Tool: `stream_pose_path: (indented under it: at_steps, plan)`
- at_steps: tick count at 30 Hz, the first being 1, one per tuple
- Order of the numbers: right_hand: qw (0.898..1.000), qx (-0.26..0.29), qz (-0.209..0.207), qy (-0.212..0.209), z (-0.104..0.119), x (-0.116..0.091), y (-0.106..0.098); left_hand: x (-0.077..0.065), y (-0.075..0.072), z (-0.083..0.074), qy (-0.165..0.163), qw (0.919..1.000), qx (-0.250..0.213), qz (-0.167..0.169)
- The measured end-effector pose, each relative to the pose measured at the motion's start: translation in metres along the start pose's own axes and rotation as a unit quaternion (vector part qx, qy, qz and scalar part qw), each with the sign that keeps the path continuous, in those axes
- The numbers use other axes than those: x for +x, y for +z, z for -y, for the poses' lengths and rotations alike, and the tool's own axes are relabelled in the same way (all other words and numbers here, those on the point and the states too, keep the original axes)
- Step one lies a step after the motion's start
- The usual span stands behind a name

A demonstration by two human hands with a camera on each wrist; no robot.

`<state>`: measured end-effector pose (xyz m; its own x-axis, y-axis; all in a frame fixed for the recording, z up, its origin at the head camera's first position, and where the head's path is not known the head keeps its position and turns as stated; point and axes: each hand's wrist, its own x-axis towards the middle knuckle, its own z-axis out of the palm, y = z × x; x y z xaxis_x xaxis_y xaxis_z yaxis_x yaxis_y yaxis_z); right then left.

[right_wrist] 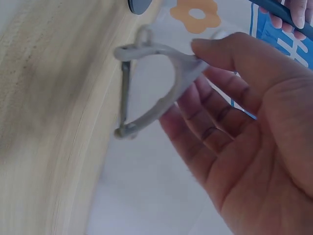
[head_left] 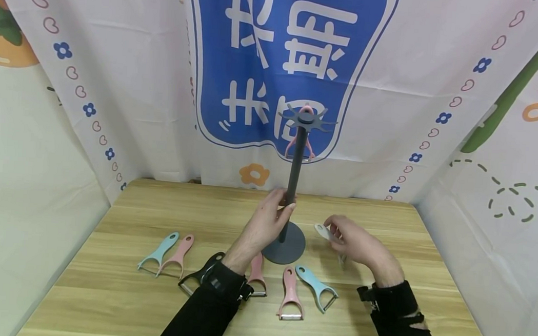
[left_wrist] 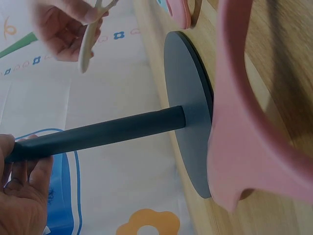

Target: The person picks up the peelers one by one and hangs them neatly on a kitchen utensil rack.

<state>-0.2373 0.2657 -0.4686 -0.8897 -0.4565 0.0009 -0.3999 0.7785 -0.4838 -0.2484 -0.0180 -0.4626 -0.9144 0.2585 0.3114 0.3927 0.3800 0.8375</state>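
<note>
My left hand (head_left: 268, 217) grips the dark grey post (head_left: 297, 164) of an upright rack with a round base (head_left: 287, 246) and a ring of hooks (head_left: 306, 120) on top. One pink peeler (head_left: 310, 149) hangs from a rear hook, partly behind the post. To the right of the rack, my right hand (head_left: 354, 240) pinches a white peeler (head_left: 322, 231) by its handle, above the table. In the right wrist view, the Y-shaped head of that white peeler (right_wrist: 171, 93) and its metal blade show beyond the thumb and fingers.
On the wooden table (head_left: 149, 309) lie a blue peeler (head_left: 164, 246) and a pink peeler (head_left: 181, 252) at left. A black peeler (head_left: 207, 268) is partly under the left wrist. In front of the base are pink peelers (head_left: 290, 292) and another blue peeler (head_left: 315, 285). Printed cloth (head_left: 162, 105) hangs behind.
</note>
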Motion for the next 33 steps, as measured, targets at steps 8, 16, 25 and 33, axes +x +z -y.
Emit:
stream_pose_path:
  at_steps: [8, 16, 25, 33]
  plan:
    - [0.998, -0.005, -0.066, -0.018, 0.005, 0.001, -0.004, 0.0, -0.001, 0.001, 0.016, 0.9999, -0.001, -0.001]
    - [0.993, 0.008, -0.119, -0.022, 0.008, 0.0, -0.008, 0.001, -0.001, 0.002, 0.01, 0.9999, -0.001, 0.001]
    - [0.977, 0.04, -0.2, -0.058, 0.013, -0.001, -0.009, 0.001, -0.001, 0.0, 0.006, 1.0, -0.006, 0.0]
    - [0.961, 0.07, -0.26, -0.066, 0.014, -0.001, -0.008, 0.001, -0.001, 0.001, 0.008, 0.9999, -0.008, -0.002]
